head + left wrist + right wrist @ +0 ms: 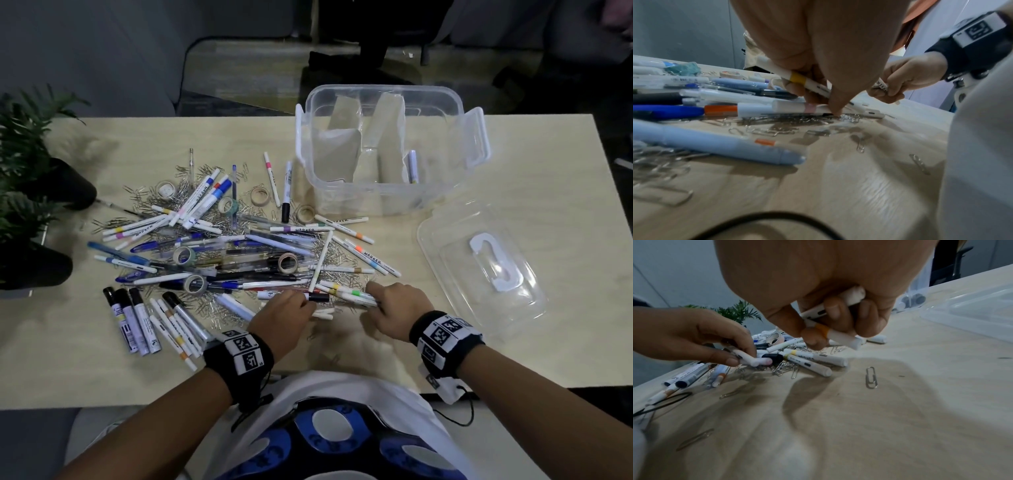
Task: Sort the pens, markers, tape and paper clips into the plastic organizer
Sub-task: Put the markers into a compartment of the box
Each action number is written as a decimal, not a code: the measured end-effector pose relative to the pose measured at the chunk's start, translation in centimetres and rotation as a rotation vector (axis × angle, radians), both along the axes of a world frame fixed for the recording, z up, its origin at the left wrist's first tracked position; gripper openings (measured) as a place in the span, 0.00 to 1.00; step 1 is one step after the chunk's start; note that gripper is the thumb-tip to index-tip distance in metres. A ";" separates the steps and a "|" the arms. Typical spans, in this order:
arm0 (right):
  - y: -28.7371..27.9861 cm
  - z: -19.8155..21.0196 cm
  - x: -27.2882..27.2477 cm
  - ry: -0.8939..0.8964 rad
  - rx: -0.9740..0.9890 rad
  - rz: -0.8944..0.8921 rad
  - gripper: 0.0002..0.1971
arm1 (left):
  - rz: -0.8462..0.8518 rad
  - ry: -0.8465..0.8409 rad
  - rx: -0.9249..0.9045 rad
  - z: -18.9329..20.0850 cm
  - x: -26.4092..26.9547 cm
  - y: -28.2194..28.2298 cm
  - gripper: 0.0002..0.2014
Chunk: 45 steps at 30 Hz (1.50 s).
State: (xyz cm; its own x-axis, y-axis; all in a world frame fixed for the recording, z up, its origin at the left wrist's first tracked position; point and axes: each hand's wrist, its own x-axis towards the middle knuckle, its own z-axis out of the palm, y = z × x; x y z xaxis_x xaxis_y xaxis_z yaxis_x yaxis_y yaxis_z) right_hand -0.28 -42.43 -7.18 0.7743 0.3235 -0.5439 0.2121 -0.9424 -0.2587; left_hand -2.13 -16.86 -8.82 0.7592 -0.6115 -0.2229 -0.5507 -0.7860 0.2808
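Observation:
A heap of pens, white markers (356,251), tape rolls (259,196) and paper clips (329,255) covers the table's middle. At the heap's near edge my left hand (308,303) grips thin white markers, one with a yellow band (797,78); its fingertips (835,108) touch the clips. Close to its right, my right hand (371,291) holds a bundle of white markers, one with an orange band (823,329). The clear plastic organizer (445,102) stands at the back right, with cardboard dividers and one marker (413,166) inside.
The organizer's clear lid (486,267) lies flat on the table at the right. Potted plants (30,164) stand at the left edge. Sorted thick markers (132,318) lie in a row front left. Loose clips (871,377) lie near the front edge.

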 end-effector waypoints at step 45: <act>-2.1 0.7 1.6 0.067 0.087 -0.230 0.17 | -0.089 0.155 0.235 4.8 4.2 -6.7 0.15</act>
